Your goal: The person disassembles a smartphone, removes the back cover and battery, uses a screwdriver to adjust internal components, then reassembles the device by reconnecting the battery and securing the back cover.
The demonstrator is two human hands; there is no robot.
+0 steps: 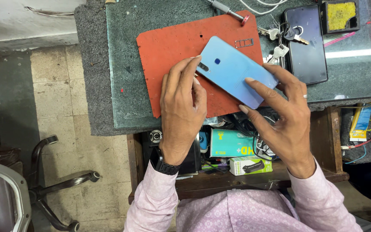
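At the far left, on the tiled floor, stands an office chair with a dark star base. Next to it begins the glass-topped workbench, and on it lies a red rubber mat. The left hand, with a black watch on the wrist, rests over the lower part of the mat, and its fingers close on the left end of a light blue phone, near the camera. The phone lies face down, slanted across the mat, with its right end beyond the mat's edge. A small SIM tray lies on the mat just above the phone. The right hand grips the right lower end of the phone between thumb and fingers. Further right lie a bunch of keys and a black phone, screen up.
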